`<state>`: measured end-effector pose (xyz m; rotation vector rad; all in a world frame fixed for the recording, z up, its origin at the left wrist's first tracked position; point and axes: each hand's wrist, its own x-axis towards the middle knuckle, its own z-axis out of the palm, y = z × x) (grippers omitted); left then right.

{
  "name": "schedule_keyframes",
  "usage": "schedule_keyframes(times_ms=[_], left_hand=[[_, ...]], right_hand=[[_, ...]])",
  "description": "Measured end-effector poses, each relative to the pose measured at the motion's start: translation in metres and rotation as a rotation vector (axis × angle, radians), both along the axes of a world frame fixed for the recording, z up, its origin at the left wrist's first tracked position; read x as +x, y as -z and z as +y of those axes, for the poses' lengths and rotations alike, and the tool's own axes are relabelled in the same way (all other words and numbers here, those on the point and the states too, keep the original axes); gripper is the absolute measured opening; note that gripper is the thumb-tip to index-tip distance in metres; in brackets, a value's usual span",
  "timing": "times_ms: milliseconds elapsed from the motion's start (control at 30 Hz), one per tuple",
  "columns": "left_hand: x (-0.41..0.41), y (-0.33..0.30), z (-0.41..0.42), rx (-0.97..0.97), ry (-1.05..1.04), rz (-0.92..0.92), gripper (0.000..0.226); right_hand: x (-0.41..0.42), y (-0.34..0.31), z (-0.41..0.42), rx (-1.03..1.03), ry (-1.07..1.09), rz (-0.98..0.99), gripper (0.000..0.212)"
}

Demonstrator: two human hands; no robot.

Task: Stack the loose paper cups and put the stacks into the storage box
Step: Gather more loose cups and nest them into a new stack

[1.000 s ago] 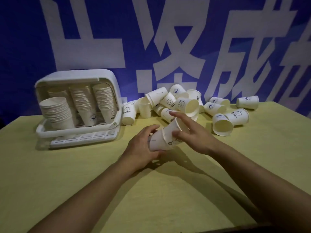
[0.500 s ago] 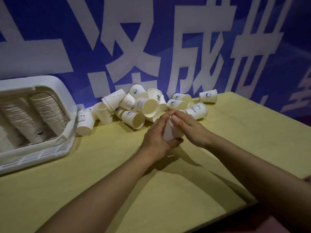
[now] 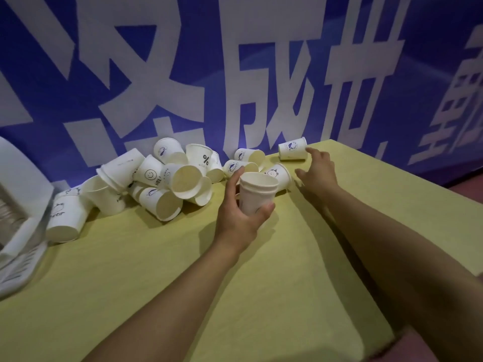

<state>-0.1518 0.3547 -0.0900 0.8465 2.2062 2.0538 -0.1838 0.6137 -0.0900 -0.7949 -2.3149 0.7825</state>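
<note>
My left hand (image 3: pixel 239 215) grips a short stack of white paper cups (image 3: pixel 257 192), held upright with the mouth up. My right hand (image 3: pixel 317 171) is stretched out with spread fingers, its fingertips at a lone cup lying on its side (image 3: pixel 292 152) at the back right of the table. A pile of loose white cups (image 3: pixel 167 176) lies against the blue banner to the left of my hands. Another cup with a bear print (image 3: pixel 278 176) lies just behind the stack. The white storage box (image 3: pixel 15 205) shows only partly at the left edge.
The yellow table (image 3: pixel 156 270) ends at a right edge (image 3: pixel 418 257) near my right forearm. A blue banner with large white characters (image 3: pixel 235 74) stands right behind the cups. One cup (image 3: pixel 66 218) lies beside the box.
My right hand has left the stack and reached out to the far right cup. My left hand now holds the stack alone and upright. The view has swung right, pushing the box to the edge.
</note>
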Motion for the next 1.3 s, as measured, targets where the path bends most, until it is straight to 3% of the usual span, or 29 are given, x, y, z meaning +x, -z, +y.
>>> schedule_keyframes(times_ms=[267, 533, 633, 867, 1133, 1300], left_hand=[[-0.019, 0.013, 0.005, 0.071, 0.013, -0.052, 0.086], [-0.019, 0.014, 0.006, 0.054, 0.029, -0.043, 0.094], [-0.017, 0.011, 0.004, 0.049, 0.021, -0.024, 0.092], [-0.01, 0.008, 0.002, 0.024, -0.031, 0.053, 0.089], [0.004, -0.011, -0.033, -0.182, -0.124, 0.149, 0.101], [0.016, -0.016, -0.066, -0.27, -0.132, 0.188, 0.111]], right_hand=[[-0.065, 0.01, 0.051, 0.543, -0.099, -0.237, 0.072], [-0.084, 0.009, 0.064, 0.767, -0.089, -0.328, 0.073], [-0.07, -0.003, 0.053, 0.686, -0.051, -0.166, 0.067], [0.0, -0.056, -0.016, 0.261, -0.254, 0.262, 0.073], [0.082, -0.088, -0.085, 0.15, -0.578, 0.273, 0.058], [0.094, -0.096, -0.12, 0.019, -0.855, -0.022, 0.061]])
